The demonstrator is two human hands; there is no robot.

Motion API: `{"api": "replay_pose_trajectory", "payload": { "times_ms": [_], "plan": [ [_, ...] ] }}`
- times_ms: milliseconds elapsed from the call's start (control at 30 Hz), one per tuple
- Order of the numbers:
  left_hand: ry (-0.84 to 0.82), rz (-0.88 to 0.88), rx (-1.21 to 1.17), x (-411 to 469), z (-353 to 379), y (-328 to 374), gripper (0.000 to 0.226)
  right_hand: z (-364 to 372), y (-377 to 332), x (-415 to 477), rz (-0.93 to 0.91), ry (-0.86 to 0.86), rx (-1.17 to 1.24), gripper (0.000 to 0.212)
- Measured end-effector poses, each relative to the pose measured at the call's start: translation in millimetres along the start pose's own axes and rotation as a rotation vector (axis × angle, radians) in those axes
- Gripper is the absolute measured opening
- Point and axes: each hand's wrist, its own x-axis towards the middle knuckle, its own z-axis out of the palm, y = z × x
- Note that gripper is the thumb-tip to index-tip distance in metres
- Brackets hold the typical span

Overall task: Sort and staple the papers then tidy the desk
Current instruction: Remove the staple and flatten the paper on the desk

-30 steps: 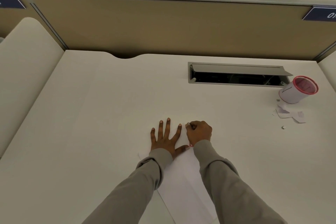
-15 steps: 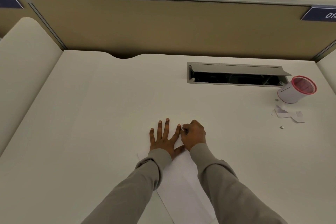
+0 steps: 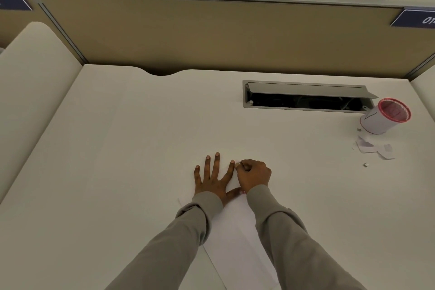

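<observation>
Both hands are down on the desk, working at the far end of the paper. Left hand [image 3: 213, 178] lies flat with fingers spread, palm pressing the white sheets of paper [image 3: 237, 240] onto the broad cream-white desk top [image 3: 117, 148]. Right hand [image 3: 254, 175] is curled into a loose fist just beside the left index finger, thumb and forefinger pinching something tiny at the paper's top edge; too small to tell what it is. Grey sleeves cover both forearms. Behind the desk stands a tan fabric partition [image 3: 211, 33]. Set into the desk at far right, a grey metal cable hatch [image 3: 306, 95] sits with its lid propped open. Just to its right stands a white cylindrical cup with a red rim [image 3: 383, 116], tilted in this wide view. Near the cup lie torn white paper scraps [image 3: 374, 148], and a tiny white fragment [image 3: 365, 164] lies apart from them.
</observation>
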Motion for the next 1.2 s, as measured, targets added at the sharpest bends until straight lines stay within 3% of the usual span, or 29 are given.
{"api": "replay_pose_trajectory", "payload": {
  "times_ms": [233,333,433,600,767,933,1200],
  "plan": [
    [-0.012,-0.001,0.02,0,-2,0,0.091,-3,-6,-2,0.192,0.06,0.262,0.011],
    [0.0,0.001,-0.004,-1,-2,1,0.09,-14,-3,6,0.279,0.136,0.354,0.027],
    [0.004,0.01,-0.004,-2,-1,-1,0.088,-21,3,9,0.12,0.055,0.175,0.01],
    [0.017,0.005,-0.01,-3,-1,0,0.089,-16,12,-1,-0.172,-0.025,-0.099,0.019],
    [0.047,0.015,-0.018,-7,-3,2,0.087,-12,11,-5,-0.253,-0.071,-0.203,0.021],
    [0.048,0.051,0.05,-8,-3,1,0.078,-21,18,-11,-0.36,-0.108,-0.279,0.037],
    [0.063,0.172,0.186,-5,-17,2,0.082,-39,35,-8,-0.37,-0.075,-0.341,0.012]
  ]
}}
